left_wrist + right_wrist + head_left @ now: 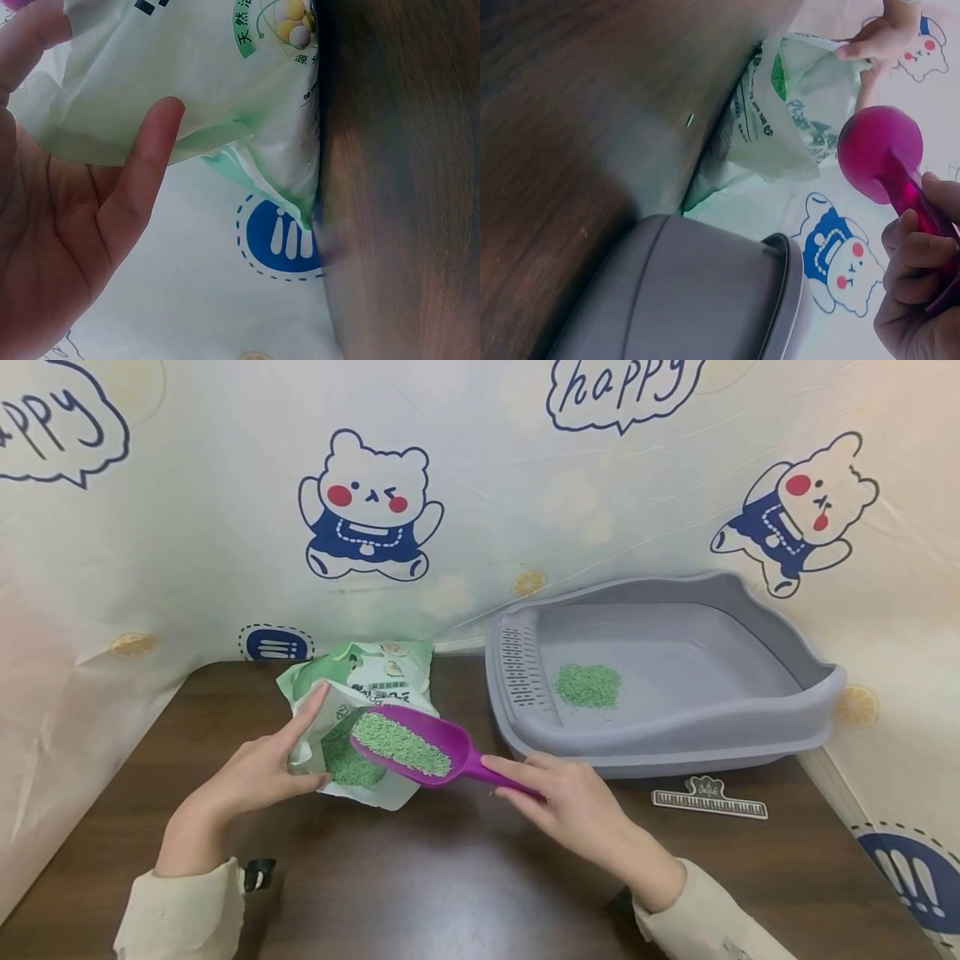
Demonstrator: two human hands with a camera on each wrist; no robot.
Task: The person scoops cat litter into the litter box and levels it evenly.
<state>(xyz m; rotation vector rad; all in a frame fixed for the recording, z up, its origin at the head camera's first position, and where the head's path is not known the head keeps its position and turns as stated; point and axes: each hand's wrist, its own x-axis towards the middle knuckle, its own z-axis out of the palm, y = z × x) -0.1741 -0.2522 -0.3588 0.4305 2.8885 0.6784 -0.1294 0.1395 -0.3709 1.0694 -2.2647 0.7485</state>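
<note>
In the head view, my right hand grips the handle of a purple scoop loaded with green pellets. The scoop is level over the mouth of a green-and-white bag, which has more pellets inside. My left hand is at the bag's left edge, thumb and index finger spread wide along the rim. In the left wrist view, the little finger lies straight against the bag, whose edge hides other fingers. The right wrist view shows the scoop's underside and fingers curled round its handle.
Right of the bag stands a grey litter box with a slotted step and a small pellet pile. A piano-keyboard-patterned clip lies before it on the brown table. A patterned sheet hangs behind.
</note>
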